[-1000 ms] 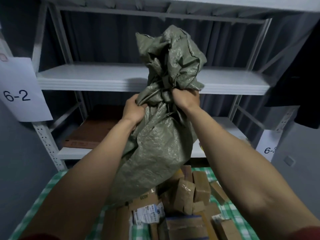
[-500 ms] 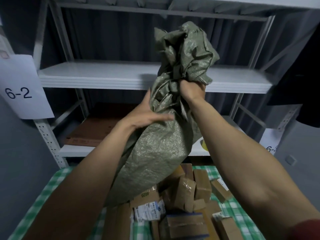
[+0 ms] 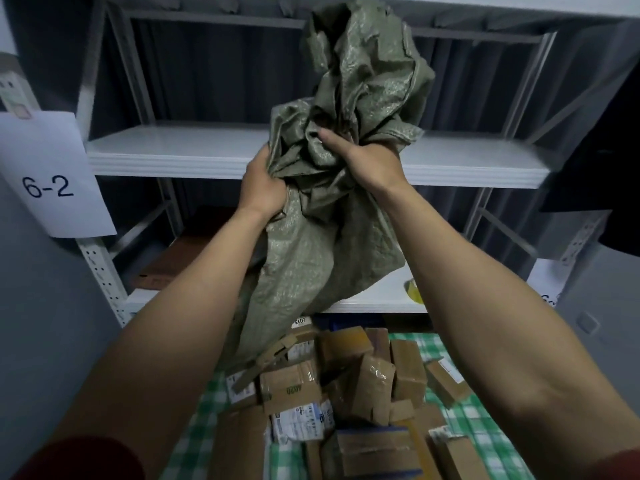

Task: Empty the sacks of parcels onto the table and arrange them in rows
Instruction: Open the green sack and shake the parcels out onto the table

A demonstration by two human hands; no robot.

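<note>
Nearest me, taped brown cardboard parcels (image 3: pixel 346 386) lie heaped from the near edge of the green-and-white checked table (image 3: pixel 485 420) toward its far edge, none in rows yet. Above them I hold the crumpled olive woven-plastic sack (image 3: pixel 322 251) upended, lower end reaching the heap, so anything left should drop there. My left hand (image 3: pixel 263 188) grips a side fold. My right hand (image 3: pixel 367 161), fingers curled, bunches the fabric higher up. Beyond stands a white metal shelf (image 3: pixel 166 147).
</note>
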